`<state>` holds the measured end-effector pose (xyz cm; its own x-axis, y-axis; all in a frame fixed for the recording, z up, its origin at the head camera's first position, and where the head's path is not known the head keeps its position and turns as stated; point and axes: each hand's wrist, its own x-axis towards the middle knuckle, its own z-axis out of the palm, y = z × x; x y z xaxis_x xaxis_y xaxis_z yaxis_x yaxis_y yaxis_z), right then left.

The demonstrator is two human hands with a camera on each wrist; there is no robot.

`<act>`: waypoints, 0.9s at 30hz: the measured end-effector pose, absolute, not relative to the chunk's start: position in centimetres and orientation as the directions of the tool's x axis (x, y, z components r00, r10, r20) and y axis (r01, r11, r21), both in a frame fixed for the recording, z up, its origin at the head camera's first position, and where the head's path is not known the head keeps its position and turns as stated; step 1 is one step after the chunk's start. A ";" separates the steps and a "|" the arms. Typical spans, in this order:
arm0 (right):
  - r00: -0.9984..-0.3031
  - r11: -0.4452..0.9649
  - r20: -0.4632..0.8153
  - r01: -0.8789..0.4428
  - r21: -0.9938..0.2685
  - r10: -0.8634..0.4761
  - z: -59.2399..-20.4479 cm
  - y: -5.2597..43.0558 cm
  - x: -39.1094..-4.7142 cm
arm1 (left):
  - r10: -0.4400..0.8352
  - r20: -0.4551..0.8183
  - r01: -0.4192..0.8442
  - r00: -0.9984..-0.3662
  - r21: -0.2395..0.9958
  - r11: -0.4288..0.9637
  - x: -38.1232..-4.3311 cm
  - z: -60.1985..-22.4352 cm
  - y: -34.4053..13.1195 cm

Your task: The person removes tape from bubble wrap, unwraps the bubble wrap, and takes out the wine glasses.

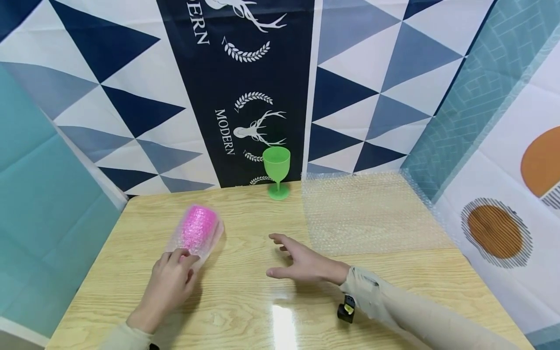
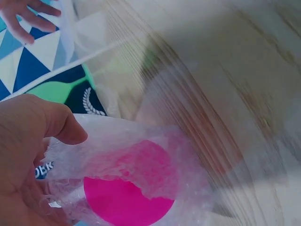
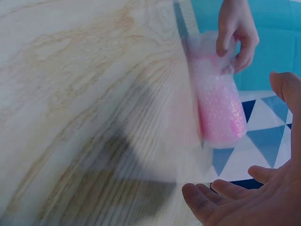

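Note:
A pink goblet (image 1: 199, 226), rolled in bubble wrap (image 2: 193, 188), lies on its side at the left of the table. Its flat round foot (image 2: 127, 202) shows at the wrap's end in the left wrist view. My left hand (image 1: 168, 282) grips this near end, thumb over the plastic; some fingertips are hidden. My right hand (image 1: 304, 262) hovers over the table's middle, fingers spread and holding nothing. Upright at the back edge stands a green goblet (image 1: 277, 165). To its right a sheet of bubble wrap (image 1: 372, 214) lies flat.
The wooden table (image 1: 245, 311) meets a patterned cloth wall (image 1: 350, 97) at the back. Teal cloth (image 1: 48, 194) hangs on the left side, and white cloth with orange circles (image 1: 472, 184) on the right. The flat sheet's right edge turns up against the side cloth.

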<state>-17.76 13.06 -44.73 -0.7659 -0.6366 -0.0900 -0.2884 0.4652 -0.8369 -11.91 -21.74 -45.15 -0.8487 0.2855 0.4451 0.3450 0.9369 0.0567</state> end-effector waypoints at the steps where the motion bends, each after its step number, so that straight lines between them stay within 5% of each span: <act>1: -0.767 0.466 -0.093 -0.285 -0.838 -0.635 -44.7 13.0 -17.9 | 0.287 0.447 0.348 -0.847 0.057 0.936 -11.8 -45.1 -21.5; 27: -0.785 0.440 -0.078 -0.259 -0.860 -0.614 -44.3 11.4 -19.2 | 0.340 0.422 0.431 -0.840 0.140 0.891 -8.6 -44.5 -16.3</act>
